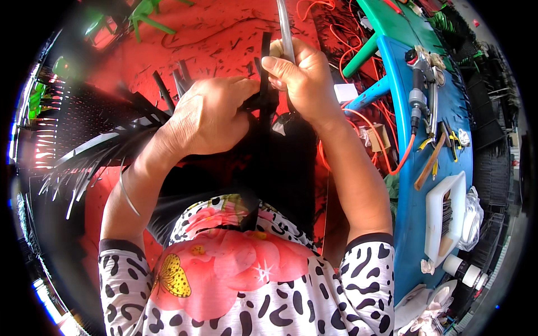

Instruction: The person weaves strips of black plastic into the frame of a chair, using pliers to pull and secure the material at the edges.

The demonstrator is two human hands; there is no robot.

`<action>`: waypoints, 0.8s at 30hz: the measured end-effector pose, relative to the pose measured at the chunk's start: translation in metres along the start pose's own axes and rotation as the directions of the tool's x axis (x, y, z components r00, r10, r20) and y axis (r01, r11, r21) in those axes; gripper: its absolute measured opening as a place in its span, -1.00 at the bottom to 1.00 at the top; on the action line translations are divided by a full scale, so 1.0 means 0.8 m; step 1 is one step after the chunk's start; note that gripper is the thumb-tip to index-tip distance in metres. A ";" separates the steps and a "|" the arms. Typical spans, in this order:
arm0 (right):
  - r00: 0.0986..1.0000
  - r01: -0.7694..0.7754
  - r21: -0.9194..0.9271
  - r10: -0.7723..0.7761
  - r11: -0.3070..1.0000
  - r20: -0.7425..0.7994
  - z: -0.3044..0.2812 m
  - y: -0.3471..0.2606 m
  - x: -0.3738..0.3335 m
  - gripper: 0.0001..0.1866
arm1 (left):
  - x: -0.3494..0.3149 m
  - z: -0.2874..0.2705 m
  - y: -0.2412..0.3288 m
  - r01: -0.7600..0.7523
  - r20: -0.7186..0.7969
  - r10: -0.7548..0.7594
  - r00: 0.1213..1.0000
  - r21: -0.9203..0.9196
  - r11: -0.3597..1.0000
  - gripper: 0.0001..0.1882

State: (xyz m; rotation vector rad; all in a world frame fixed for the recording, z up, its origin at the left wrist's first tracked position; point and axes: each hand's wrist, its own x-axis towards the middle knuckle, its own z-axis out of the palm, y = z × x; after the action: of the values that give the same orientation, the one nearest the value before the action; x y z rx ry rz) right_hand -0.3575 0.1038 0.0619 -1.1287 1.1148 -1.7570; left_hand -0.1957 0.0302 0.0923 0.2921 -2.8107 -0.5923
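Observation:
My right hand [305, 78] is closed, pinching a flat black strip [265, 61] that stands up between thumb and fingers. A pale grey strip [285, 28] also runs up out of the same grip. My left hand [210, 119] is closed lower on the dark strip, its fingertips against it and partly hidden behind the knuckles. Beside my left forearm lies a dark woven mesh piece [84, 109] with many loose strip ends [106, 140] fanning out. What lies below my hands on my lap is too dark to make out.
At right a blue table [403, 218] holds an air tool [417, 92], a wooden-handled hammer [430, 163], pliers and a white tray [429, 224] of small dark pieces. Orange hose [404, 162] loops beside it. Black scraps litter the red floor [207, 33]; a green chair [147, 19] stands far left.

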 end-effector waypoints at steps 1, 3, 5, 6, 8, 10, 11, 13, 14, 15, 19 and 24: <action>1.000 0.000 0.002 0.000 1.000 0.001 -0.001 0.000 0.001 -0.85 | 0.000 -0.001 0.000 0.007 0.012 -0.006 1.000 -0.016 1.000 -0.62; 0.999 0.013 -0.093 -0.009 0.996 0.036 -0.004 0.000 0.001 -0.87 | 0.001 0.001 0.000 0.003 0.015 -0.003 1.000 -0.006 1.000 -0.64; 1.000 0.010 -0.081 -0.008 0.997 0.029 -0.004 0.000 -0.001 -0.88 | 0.001 0.002 0.000 -0.001 0.018 0.001 1.000 0.005 1.000 -0.66; 1.000 0.006 -0.072 -0.005 0.997 0.021 -0.004 0.000 -0.003 -0.88 | 0.000 0.003 0.000 0.011 -0.007 -0.012 1.000 -0.017 1.000 -0.67; 1.000 -0.003 -0.081 0.004 0.997 0.013 -0.004 -0.004 -0.006 -0.89 | -0.001 0.005 0.000 0.019 -0.034 -0.021 0.999 -0.041 0.999 -0.69; 1.000 -0.013 -0.091 0.014 0.996 0.006 -0.002 -0.006 -0.009 -0.90 | -0.003 0.005 0.001 -0.003 -0.095 -0.004 0.995 -0.073 0.997 -0.72; 0.999 -0.006 -0.061 0.004 0.998 -0.036 0.001 -0.006 -0.010 -0.91 | -0.004 0.005 0.001 -0.003 -0.097 -0.004 0.995 -0.074 0.997 -0.72; 0.997 0.003 -0.032 -0.006 0.999 -0.075 0.001 -0.004 -0.015 -0.92 | -0.004 0.004 0.000 0.005 -0.079 -0.011 0.997 -0.078 0.997 -0.72; 0.992 -0.065 0.010 0.066 0.998 -0.112 -0.004 -0.001 -0.020 -0.94 | -0.005 0.003 -0.001 0.005 -0.084 -0.012 0.996 -0.077 0.997 -0.72; 0.980 -0.132 0.055 0.139 0.990 -0.145 -0.009 0.000 -0.026 -0.92 | -0.005 0.001 -0.002 -0.014 -0.072 0.007 0.997 -0.092 0.996 -0.72; 0.952 -0.274 0.062 0.280 0.960 -0.126 -0.015 0.007 -0.053 -0.89 | -0.003 -0.010 -0.002 0.055 0.036 -0.049 0.998 -0.222 0.974 -0.69; 0.951 -0.258 -0.141 0.226 0.956 -0.210 -0.007 -0.007 -0.077 -0.85 | -0.003 -0.014 -0.009 0.046 0.063 -0.032 0.998 -0.244 0.969 -0.68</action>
State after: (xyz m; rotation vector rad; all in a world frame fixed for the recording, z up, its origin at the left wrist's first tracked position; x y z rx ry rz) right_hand -0.3437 0.1630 0.0489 -0.8859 1.4762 -1.6257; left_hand -0.1894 0.0199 0.0984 0.2853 -2.7521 -0.9622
